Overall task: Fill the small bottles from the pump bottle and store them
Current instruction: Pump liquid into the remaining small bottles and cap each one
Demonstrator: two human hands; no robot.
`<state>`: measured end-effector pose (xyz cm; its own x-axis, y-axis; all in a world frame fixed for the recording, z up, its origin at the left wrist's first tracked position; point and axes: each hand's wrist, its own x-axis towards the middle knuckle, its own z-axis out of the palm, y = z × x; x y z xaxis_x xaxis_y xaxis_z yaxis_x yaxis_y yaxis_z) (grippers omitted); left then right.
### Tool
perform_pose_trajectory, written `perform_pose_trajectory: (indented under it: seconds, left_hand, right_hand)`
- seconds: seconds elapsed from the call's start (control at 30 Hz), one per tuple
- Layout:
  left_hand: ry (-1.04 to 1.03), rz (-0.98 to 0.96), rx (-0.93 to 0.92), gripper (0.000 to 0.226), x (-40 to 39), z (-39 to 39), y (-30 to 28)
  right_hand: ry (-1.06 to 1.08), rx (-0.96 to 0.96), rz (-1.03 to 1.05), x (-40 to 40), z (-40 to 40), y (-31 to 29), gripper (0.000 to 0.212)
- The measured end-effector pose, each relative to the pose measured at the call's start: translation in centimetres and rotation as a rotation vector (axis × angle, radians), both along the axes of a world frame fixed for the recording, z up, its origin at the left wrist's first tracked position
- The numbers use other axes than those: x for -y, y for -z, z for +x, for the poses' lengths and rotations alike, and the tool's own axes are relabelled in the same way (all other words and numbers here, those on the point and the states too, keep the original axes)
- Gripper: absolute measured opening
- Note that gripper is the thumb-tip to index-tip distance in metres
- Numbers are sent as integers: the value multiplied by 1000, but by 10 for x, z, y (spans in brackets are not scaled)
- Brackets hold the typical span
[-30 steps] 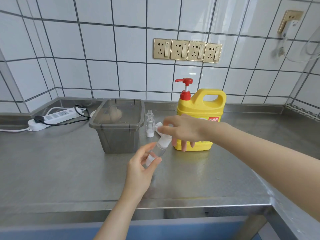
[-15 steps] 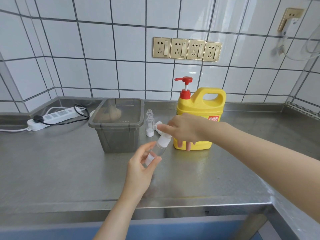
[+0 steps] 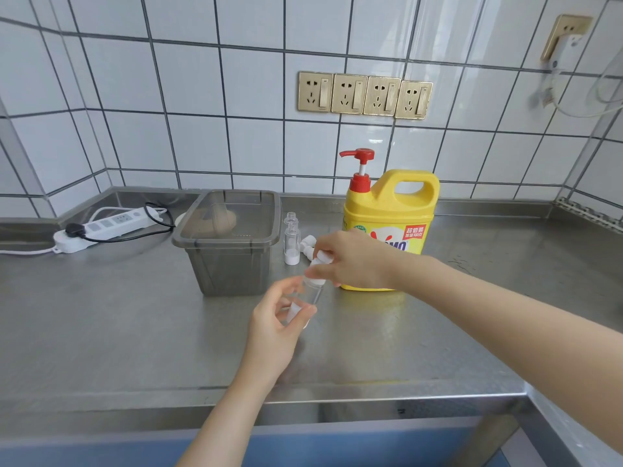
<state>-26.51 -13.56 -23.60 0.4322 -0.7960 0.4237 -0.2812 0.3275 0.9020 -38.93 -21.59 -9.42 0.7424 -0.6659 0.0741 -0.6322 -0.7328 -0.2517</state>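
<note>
- Head view, in front of the yellow pump bottle: the left hand [image 3: 273, 326] holds a small clear plastic bottle with a white base [image 3: 308, 298] tilted above the stainless steel surface [image 3: 135, 332], thumb and fingers [image 3: 286, 286] curled round its lower part.
- The right hand [image 3: 350, 261] reaches in from the right and pinches the white cap [image 3: 318, 262] at the top of that small bottle, fingers curled round it.
- Just behind the right hand stands the large yellow plastic pump bottle with a red pump head [image 3: 392, 210], upright on the surface, its spout pointing left; the hand hides part of its label.
- Left of the pump bottle, two more small clear open-necked bottles [image 3: 291, 242] stand upright close together, one behind the other, the nearer one with a white base.
- Between these bottles and the right hand lie small white caps [image 3: 308, 244] on the surface; how many, I cannot tell.
- Left of the small bottles stands a translucent grey plastic storage box [image 3: 232, 264], with a tan rounded thing seen dimly through its top.
- Far left, by the tiled wall, lies a white power strip with a black plug and cord [image 3: 111, 227].
- On the white tiled wall above the pump bottle sits a row of four gold-coloured wall sockets [image 3: 364, 95].
</note>
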Motion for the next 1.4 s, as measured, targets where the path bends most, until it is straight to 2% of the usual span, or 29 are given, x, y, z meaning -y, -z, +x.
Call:
perform_pose_trajectory:
  seconds: [0.13, 0.27, 0.37, 0.47, 0.57, 0.63, 0.73, 0.9, 1.03, 1.23, 1.4]
  left_hand:
    - [-48, -5, 25, 34, 1, -4, -5]
    - [-83, -3, 3, 39, 1, -12, -10]
    - [-67, 2, 23, 41, 2, -25, -13]
    - [18, 25, 53, 38, 5, -38, -15]
    - [124, 62, 161, 31, 13, -49, -13]
    - [140, 98, 258, 35, 20, -55, -11]
    - [45, 123, 325, 37, 34, -56, -11]
    - [-205, 264, 252, 38, 59, -41, -14]
    - [-331, 365, 179, 47, 76, -24, -19]
    - [-400, 425, 143, 69, 107, -4, -24]
    - [-415, 434, 147, 61, 132, 5, -20]
  right_hand:
    - [131, 200, 83, -5, 2, 11, 38]
    - [153, 405, 366, -13, -8, 25, 34]
    - [170, 441, 320, -14, -22, 35, 33]
    - [223, 533, 367, -12, -38, 44, 26]
    - [309, 606, 457, -6, -61, 53, 26]
    - [369, 651, 492, 0, -80, 58, 24]
    - [466, 723, 447, 13, -106, 66, 20]
    - [644, 795, 307, 36, -141, 81, 25]
    - [690, 777, 252, 54, -149, 92, 28]
    - [692, 747, 220, 97, -143, 92, 31]
    - [710, 747, 229, 133, -133, 85, 36]
